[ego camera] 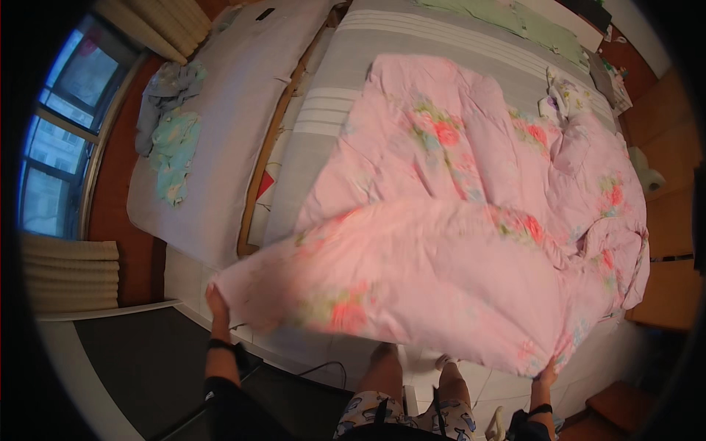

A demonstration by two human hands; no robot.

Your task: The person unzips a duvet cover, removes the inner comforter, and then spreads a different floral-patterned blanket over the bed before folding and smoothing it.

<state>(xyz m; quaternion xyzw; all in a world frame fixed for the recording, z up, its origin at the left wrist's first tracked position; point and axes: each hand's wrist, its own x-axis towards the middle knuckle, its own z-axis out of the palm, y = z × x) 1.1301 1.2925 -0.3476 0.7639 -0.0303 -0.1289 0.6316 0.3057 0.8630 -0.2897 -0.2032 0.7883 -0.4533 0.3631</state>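
Observation:
A pink quilt with red flowers (441, 264) stretches between my two hands, its near edge lifted off the floor in front of my legs. My left hand (217, 303) grips one corner, out to the left beyond the foot of the bed. At the lower right, my right hand (546, 373) holds the other near corner. The quilt's far part lies rumpled over the grey bed sheet with white stripes (325, 110). Its right side is bunched and folded near the bed's edge.
A narrower bed (231, 165) stands at left, with a teal floral cloth (175, 149) and grey clothing (165, 93) on it. Green pillows (529, 27) lie at the far end. A treadmill-like dark mat (149, 358) is at lower left, and wooden cabinets (670, 292) line the right.

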